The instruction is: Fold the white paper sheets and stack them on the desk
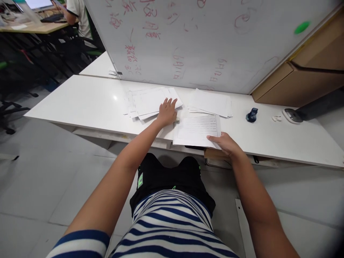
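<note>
My right hand [227, 142] grips the lower right corner of a printed sheet of paper [197, 129], thumb on top and fingers hidden underneath. The sheet's near edge reaches the front edge of the white table. My left hand [168, 111] lies with fingers spread at the right side of a loose pile of papers [150, 102]. By its wrist, at the sheet's left edge, is a small greyish piece [176, 122] that I cannot make out. Behind the held sheet lies a second stack of papers [211, 102], its edges uneven.
A whiteboard [166, 43] with red writing stands along the table's [80, 96] back. To the right are a dark blue object [252, 114], a small white piece [276, 118], a grey rounded device [292, 115] and cardboard boxes [301, 82]. A person [80, 18] sits at a desk far left.
</note>
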A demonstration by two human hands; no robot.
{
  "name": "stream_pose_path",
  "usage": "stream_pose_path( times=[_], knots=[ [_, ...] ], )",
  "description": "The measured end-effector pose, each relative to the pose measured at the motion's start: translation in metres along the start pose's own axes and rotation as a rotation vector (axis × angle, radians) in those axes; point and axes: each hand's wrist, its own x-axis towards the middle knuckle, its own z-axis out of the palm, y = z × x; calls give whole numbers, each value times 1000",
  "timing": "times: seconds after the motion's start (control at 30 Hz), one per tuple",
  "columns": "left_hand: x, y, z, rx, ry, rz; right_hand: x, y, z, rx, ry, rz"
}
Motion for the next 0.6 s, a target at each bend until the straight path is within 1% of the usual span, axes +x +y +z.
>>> stream_pose_path(
  times=[0.07,0.13,0.2,0.27,0.33,0.4,0.5,0.6],
  knots=[
    [1,-3,0,-23,21,-14,-6,1,0,-21,36,-16],
    [3,-6,0,-41,24,-22,-17,1,-2,-68,124,-7],
    [5,-8,2,-52,18,-26,-33,-1,-6,-102,225,-4],
    [6,-9,3,-53,14,-18,-52,-6,-13,-76,283,-54],
    [6,-9,5,-47,15,-6,-73,-15,-19,-10,287,-145],
    [6,-9,6,-46,16,2,-90,-25,-24,37,260,-207],
    [5,-9,5,-66,2,7,-105,-32,-28,28,237,-201],
    [4,-8,3,-89,-13,-3,-105,-29,-29,-19,252,-153]
  ],
)
